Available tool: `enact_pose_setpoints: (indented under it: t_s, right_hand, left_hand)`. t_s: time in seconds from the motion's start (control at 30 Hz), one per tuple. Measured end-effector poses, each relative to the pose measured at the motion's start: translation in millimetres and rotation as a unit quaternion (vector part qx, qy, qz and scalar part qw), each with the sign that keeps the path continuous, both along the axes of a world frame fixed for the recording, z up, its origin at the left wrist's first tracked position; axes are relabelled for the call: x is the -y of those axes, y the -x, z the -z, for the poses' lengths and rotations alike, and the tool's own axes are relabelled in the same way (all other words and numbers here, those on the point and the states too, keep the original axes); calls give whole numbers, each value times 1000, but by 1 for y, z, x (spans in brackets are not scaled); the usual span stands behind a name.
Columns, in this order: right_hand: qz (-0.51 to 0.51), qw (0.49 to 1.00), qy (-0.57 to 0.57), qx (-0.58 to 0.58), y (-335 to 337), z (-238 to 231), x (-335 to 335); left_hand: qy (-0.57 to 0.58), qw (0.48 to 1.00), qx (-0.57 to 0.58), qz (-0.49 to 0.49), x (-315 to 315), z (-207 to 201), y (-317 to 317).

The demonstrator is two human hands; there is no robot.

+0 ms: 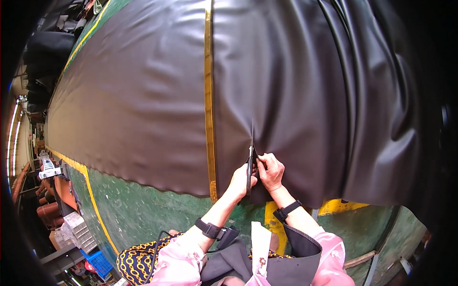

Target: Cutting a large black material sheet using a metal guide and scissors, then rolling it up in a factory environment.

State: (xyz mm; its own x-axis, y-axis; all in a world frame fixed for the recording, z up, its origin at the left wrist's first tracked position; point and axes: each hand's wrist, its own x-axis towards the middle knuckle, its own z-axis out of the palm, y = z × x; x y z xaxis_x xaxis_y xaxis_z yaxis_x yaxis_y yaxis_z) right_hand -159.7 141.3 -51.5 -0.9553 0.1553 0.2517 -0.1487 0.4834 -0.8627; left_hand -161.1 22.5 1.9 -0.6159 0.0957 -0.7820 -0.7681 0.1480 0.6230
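A wide sheet of dark brown, leather-like material (143, 119) lies spread out in front of me. My left hand (242, 181) is closed round the handles of a pair of black scissors (251, 159). Their blades point away from me, at a cut in the sheet's near part, where the material puckers. Just right of the scissors, my right hand (270, 171) pinches the sheet beside the cut. A long, narrow brass-coloured strip (209, 95) lies across the sheet to the left of both hands, running from the near edge to the far side.
Beneath the sheet's near edge shows a green surface (167, 205) with yellow lines. Deep folds (353, 95) run through the material on the right. Rolls of material (50, 214), pale boxes (78, 231) and a blue crate (98, 264) stand at the lower left.
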Motion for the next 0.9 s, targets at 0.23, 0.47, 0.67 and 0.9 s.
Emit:
enact_pose_setpoints:
  t_s: [0.23,0.47,0.67,0.9]
  right_hand:
    - [-15,1000,4,-22,0,9,-2]
    - [-13,1000,10,-13,-2,3,-3]
    - [-11,1000,-13,-20,-4,9,-7]
    - [-33,999,-28,-12,4,0,-2]
  left_hand:
    - [76,994,-73,37,-8,8,37]
    - [108,991,-81,23,-4,11,75]
    - [134,988,-56,50,-9,-10,113]
    - [135,990,0,45,-10,-29,160]
